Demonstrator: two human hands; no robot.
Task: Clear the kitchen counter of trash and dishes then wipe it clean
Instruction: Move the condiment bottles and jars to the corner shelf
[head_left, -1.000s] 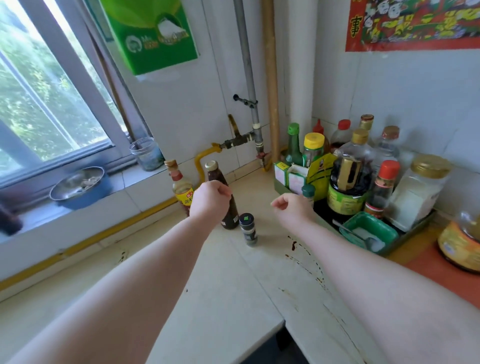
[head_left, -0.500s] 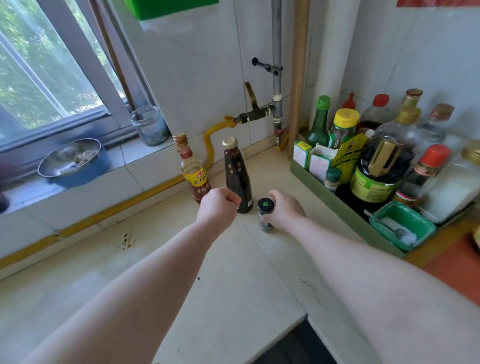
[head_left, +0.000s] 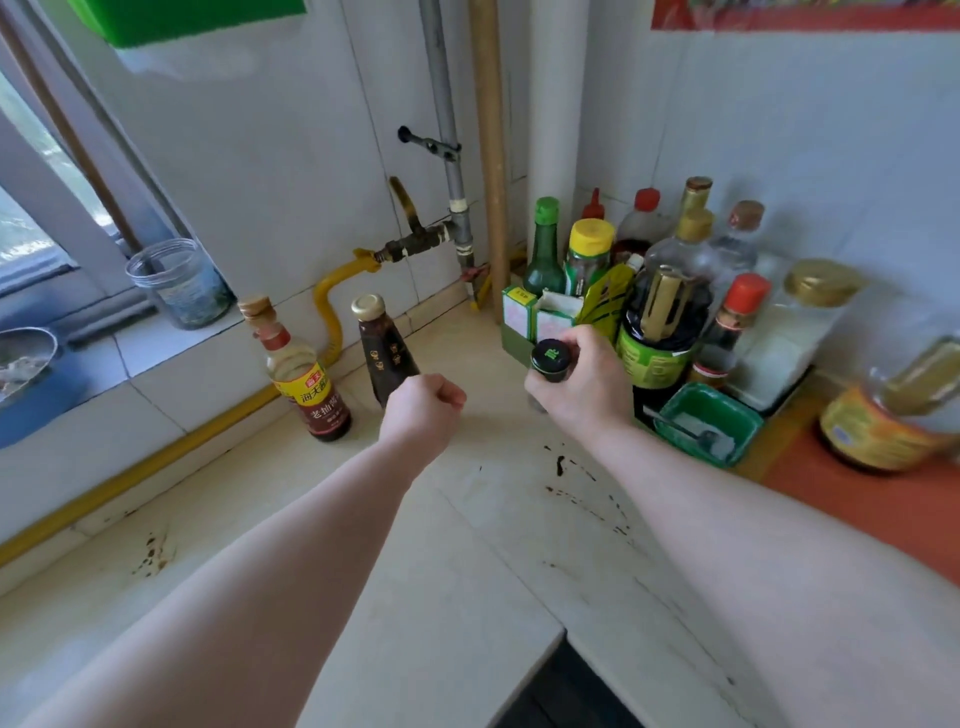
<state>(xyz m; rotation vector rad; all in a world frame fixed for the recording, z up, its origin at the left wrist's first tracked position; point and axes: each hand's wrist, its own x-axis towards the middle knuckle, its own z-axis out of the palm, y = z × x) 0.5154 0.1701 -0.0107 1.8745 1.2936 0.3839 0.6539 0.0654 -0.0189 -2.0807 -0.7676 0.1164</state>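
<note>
Both bare forearms are stretched forward over the pale stone counter (head_left: 493, 545). The left hand (head_left: 423, 405) is held knuckles-up with the wrist straight, its fingers curled tight into a fist in which nothing is gripped. The right hand (head_left: 582, 384) is turned slightly inward, and its fingers (head_left: 576, 345) and thumb are wrapped round one small glass jar with a black round lid (head_left: 550, 358), which is kept upright. Only the lid and a little glass below the thumb are seen, and whether its base clears the counter cannot be told. Just beyond the right fingers a long green tray (head_left: 514, 345) crowded with condiment bottles is found, the jar being just beside its near corner. To the right of those fingers one small green square dish (head_left: 717, 394) holding white powder and a spoon is seen. Beyond the left knuckles two bottles are stood. One is a dark brown sauce bottle with a gold cap (head_left: 382, 348), partly covered by the fist, contact not to be judged. Further left is one soy sauce bottle with a yellow and red label (head_left: 304, 374). Dark splashes (head_left: 561, 465) are scattered on the counter beside the right wrist.
</note>
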